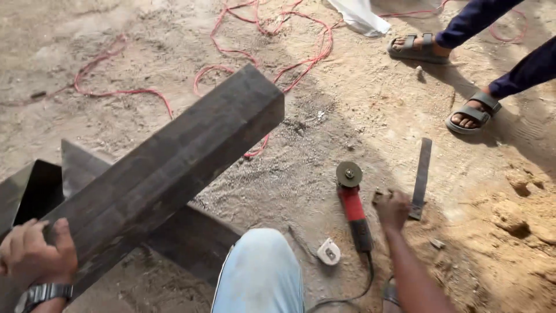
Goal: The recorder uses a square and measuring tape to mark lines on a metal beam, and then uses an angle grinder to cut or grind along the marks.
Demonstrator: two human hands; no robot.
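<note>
A: Start at the left. What is the left hand [36, 250] doing?

B: It lies on the near end of a long dark square steel tube [174, 168], fingers [26, 235] curled together over the tube's upper edge, a wristwatch [41, 293] below it. The tube rises slantwise toward the upper right, its far end off the ground, crossing over another dark steel section [191, 235] that lies on the sandy ground [324, 116].

A: And in the middle?

B: A knee in pale jeans [260, 272] at the bottom edge. Just right of it a small white tape measure [329, 252] sits on the ground, beside a red angle grinder [354, 211] lying with its disc [349, 174] pointing away and its black cord running back toward the camera.

A: The right hand [394, 208]?

B: Down on the ground just right of the grinder, knuckles up. Its fingers are bunched at a small dark piece; whether they are clamped on it I cannot tell. A flat steel strip [421, 174] lies just beside the hand.

A: Farther right?

B: Another person's feet in grey sandals [472, 113], and red cable [272, 35] looped across the far ground.
</note>
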